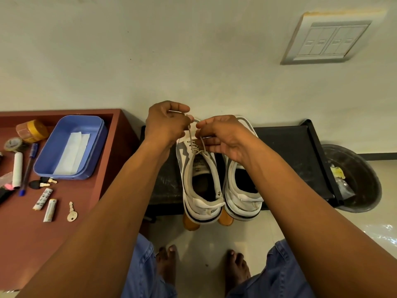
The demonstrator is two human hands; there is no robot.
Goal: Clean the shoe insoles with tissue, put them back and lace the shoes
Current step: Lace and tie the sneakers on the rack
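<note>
Pinching the lace (191, 134), left hand (164, 123) and right hand (223, 136) work the left shoe (200, 179), toe toward the wall.

Both hands, left hand (165, 123) and right hand (223, 136), pinch the lace (194, 145) above the left shoe (199, 179).

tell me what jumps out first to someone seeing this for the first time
Dead centre, the left hand and right hand each pinch an end of the lace above the left shoe of a white pair standing on a black stand against the wall. To the left, a blue tray with folded tissue sits on a reddish table.
</note>
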